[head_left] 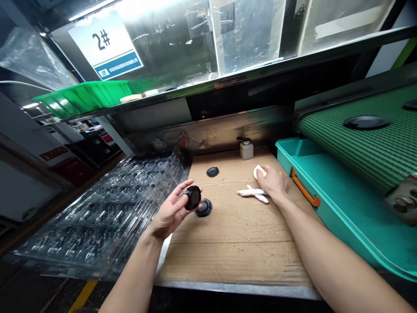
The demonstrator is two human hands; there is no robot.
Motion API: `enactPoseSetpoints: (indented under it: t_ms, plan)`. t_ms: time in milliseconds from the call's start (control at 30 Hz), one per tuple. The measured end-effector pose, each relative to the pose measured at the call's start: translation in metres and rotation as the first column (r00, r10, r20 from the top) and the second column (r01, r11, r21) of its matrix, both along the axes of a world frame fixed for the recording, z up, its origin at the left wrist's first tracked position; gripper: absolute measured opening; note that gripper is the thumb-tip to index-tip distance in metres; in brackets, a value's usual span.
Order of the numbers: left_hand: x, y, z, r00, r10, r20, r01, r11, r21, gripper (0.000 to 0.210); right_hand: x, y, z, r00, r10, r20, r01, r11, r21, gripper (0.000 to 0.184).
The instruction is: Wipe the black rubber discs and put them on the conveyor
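My left hand [174, 208] grips a small round black plastic cap [193, 198] between thumb and fingers, tilted up above the cardboard. Just behind and below it, another black round part [204, 208] lies on the cardboard, partly covered by my fingertips. A flat black disc [213, 172] rests farther back. On the right, my right hand [273, 182] is closed around a cream-white round pad [259, 172], close to the cardboard surface. Beside that hand lies a twisted white cloth [253, 193]. A squat white bottle with a dark cap [246, 150] stands at the back.
A cardboard sheet [224, 252] covers the bench. Stacked clear plastic trays [81, 217] stand at left. A teal bin [339, 191] with an orange handle sits at right, under a green conveyor belt [365, 143] bearing black discs. A shelf overhead holds a green crate [87, 98].
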State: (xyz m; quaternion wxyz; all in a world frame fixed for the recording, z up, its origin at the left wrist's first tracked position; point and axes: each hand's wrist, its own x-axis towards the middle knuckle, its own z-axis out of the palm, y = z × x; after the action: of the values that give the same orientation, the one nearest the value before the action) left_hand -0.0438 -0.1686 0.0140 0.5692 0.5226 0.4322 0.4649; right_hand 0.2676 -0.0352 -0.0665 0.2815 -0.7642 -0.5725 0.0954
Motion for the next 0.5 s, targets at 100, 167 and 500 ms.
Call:
enactPoseSetpoints:
  t_ms: [100, 167, 500]
  plan:
    - [-0.002, 0.013, -0.006, 0.857, 0.043, -0.513, 0.061, 0.981, 0.183, 0.058, 0.0, -0.001, 0.001, 1.0, -0.001, 0.003, 0.001, 1.0, 0.006, 0.044]
    - [-0.004, 0.022, -0.009, 0.697, 0.043, -0.716, 0.171, 0.959, 0.224, 0.061, 0.0, -0.001, 0.001, 1.0, -0.006, 0.007, 0.006, 1.0, 0.011, 0.044]
    - [0.007, 0.034, -0.025, 0.48, 0.018, -0.877, 0.334, 0.921, 0.201, 0.066, -0.002, 0.001, 0.004, 1.0, 0.006, 0.002, -0.006, 1.0, -0.014, 0.042]
